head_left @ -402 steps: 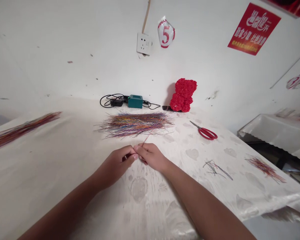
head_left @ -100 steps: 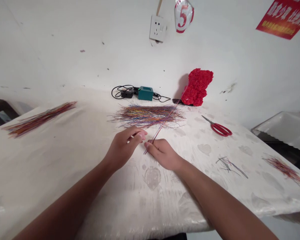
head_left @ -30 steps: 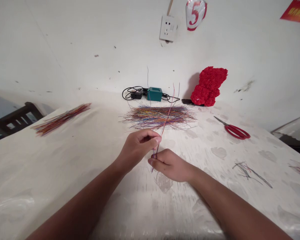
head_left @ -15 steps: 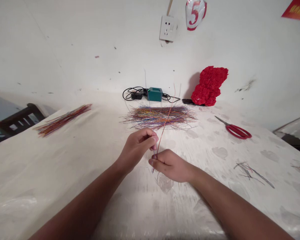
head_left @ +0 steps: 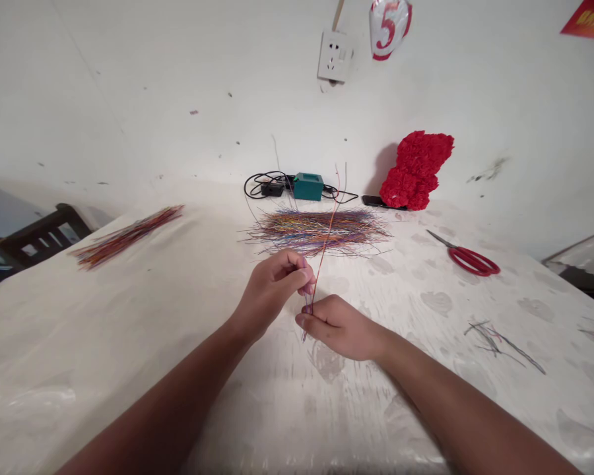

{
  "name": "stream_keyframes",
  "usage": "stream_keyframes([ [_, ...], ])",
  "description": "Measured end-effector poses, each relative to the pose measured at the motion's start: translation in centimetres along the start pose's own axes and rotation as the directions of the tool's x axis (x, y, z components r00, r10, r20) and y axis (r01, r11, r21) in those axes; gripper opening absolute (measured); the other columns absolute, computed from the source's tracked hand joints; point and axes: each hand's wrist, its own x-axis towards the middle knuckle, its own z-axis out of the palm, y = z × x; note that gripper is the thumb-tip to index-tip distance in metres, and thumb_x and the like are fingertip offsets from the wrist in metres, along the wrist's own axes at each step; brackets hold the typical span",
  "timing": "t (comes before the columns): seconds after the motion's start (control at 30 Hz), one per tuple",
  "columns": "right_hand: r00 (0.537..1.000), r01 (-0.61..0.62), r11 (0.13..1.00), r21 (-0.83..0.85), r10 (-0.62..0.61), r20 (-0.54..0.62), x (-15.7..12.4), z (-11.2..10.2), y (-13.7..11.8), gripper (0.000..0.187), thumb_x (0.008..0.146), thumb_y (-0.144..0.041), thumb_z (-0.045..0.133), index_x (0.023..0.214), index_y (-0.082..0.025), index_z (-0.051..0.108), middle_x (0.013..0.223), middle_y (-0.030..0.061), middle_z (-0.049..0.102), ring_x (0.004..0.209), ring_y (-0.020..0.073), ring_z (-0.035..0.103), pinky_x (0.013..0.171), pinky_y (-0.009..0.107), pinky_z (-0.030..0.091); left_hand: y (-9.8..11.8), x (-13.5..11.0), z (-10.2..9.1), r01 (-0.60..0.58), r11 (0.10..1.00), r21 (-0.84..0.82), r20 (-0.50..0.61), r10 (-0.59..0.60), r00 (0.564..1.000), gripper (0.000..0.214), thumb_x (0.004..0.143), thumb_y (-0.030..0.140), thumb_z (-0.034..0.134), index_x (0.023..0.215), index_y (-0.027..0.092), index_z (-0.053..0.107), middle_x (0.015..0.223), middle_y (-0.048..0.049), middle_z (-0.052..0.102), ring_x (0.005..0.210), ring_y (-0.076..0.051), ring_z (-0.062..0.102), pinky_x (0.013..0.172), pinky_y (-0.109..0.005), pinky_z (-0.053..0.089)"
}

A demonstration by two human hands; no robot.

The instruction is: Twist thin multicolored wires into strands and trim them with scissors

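Thin coloured wires (head_left: 325,241) stand up between my hands, an orange one leaning up toward the wall. My right hand (head_left: 339,328) pinches them low down, and their short ends stick out below its thumb. Just above and to the left, my left hand (head_left: 283,280) is closed, thumb against fingers, on the upper part of thin purplish wires. How many strands each hand has is too fine to tell. Beyond the hands a wide heap of multicoloured wires (head_left: 321,231) lies on the table.
A wire bundle (head_left: 129,237) lies at left. Red-handled scissors (head_left: 472,259) and wire scraps (head_left: 499,343) are at right. By the wall sit a teal box with black cables (head_left: 307,187), a red flower-covered figure (head_left: 416,171) and a dark phone-like object (head_left: 372,200). A chair (head_left: 39,241) stands left.
The upper ends of the held wires have swung a little left. Both hands keep their grip in nearly the same place, and the view has shifted slightly.
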Motion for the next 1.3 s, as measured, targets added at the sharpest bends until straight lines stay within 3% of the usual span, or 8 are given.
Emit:
stream_keyframes([
  [0.33, 1.000, 0.004, 1.000, -0.012, -0.004, -0.008, 0.05, -0.04, -0.05, 0.039, 0.099, -0.031, 0.045, 0.062, -0.017, 0.044, 0.056, -0.0053, 0.038, 0.053, 0.0078, 0.036, 0.052, 0.022, 0.033, -0.41, -0.15, -0.43, 0.052, 0.997, -0.050, -0.025, -0.054, 0.998, 0.010, 0.081, 0.010, 0.052, 0.081, 0.019, 0.057, 0.065, 0.0035, 0.059, 0.067, -0.012, 0.057, 0.066, -0.025, 0.044],
  [0.6, 0.999, 0.031, 0.999, -0.018, -0.031, -0.017, 0.11, 0.01, -0.14, 0.040, 0.098, -0.028, 0.045, 0.060, -0.016, 0.047, 0.054, -0.0055, 0.038, 0.052, 0.0074, 0.037, 0.054, 0.022, 0.035, -0.10, 0.01, 0.04, 0.069, 0.989, 0.129, -0.050, -0.063, 0.997, 0.012, 0.087, 0.031, 0.064, 0.091, 0.021, 0.068, 0.060, 0.0048, 0.058, 0.060, -0.008, 0.054, 0.060, -0.020, 0.044],
  [0.83, 0.999, 0.037, 0.999, -0.021, -0.038, -0.025, 0.02, 0.19, 0.30, 0.040, 0.099, -0.029, 0.045, 0.061, -0.016, 0.050, 0.055, -0.0055, 0.040, 0.052, 0.0071, 0.039, 0.054, 0.022, 0.036, -0.13, 0.04, 0.04, 0.061, 0.977, 0.205, -0.005, -0.062, 0.998, 0.015, 0.085, 0.034, 0.069, 0.080, 0.020, 0.069, 0.059, 0.0052, 0.057, 0.057, -0.007, 0.052, 0.053, -0.017, 0.041],
  [1.07, 0.999, 0.044, 0.999, -0.014, -0.044, -0.032, 0.19, 0.17, 0.44, 0.038, 0.099, -0.029, 0.045, 0.064, -0.015, 0.053, 0.055, -0.0058, 0.040, 0.051, 0.0068, 0.038, 0.054, 0.023, 0.035, -0.01, -0.03, 0.09, 0.078, 0.965, 0.250, -0.047, -0.068, 0.997, 0.023, 0.085, 0.043, 0.066, 0.084, 0.022, 0.075, 0.058, 0.0043, 0.058, 0.061, -0.009, 0.054, 0.063, -0.022, 0.045],
  [1.3, 0.999, 0.035, 0.999, -0.018, -0.036, -0.038, 0.13, 0.24, 0.45, 0.040, 0.099, -0.029, 0.045, 0.061, -0.016, 0.048, 0.054, -0.0049, 0.041, 0.052, 0.0076, 0.040, 0.054, 0.023, 0.035, 0.35, -0.13, 0.49, 0.046, 0.940, 0.338, -0.089, -0.017, 0.996, 0.021, 0.086, 0.030, 0.062, 0.071, 0.018, 0.067, 0.057, 0.0046, 0.059, 0.058, -0.008, 0.053, 0.059, -0.021, 0.042],
])
